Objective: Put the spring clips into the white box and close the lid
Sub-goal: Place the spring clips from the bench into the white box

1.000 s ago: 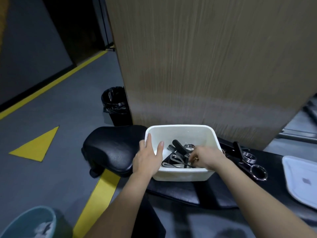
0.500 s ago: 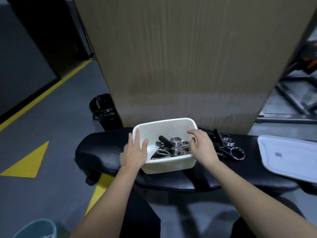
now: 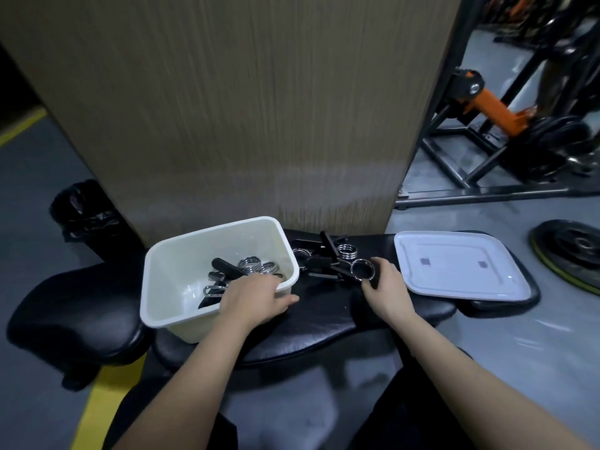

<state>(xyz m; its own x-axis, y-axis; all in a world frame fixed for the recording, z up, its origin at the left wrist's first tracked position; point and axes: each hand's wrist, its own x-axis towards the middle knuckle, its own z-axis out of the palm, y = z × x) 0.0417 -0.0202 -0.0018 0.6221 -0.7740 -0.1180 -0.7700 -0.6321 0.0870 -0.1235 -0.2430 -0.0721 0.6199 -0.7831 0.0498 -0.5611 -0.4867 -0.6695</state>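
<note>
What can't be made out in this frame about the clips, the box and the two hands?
- Clips in the white box: the left hand covers part of the pile, so no count in the head view.
- Right hand: its fingertips are hidden behind the spring clip, so the grip is unclear.
- Loose clips on the black bench: black handles blend into it.
- Lid: the two small marks are too small to read.

1. The white box [image 3: 181,287] stands open on the black bench, slightly tilted, holding several chrome spring clips [image 3: 256,266].
2. Perhaps three clips [image 3: 345,259] lie just right of it.
3. The white lid [image 3: 454,266] lies flat farther right.
</note>
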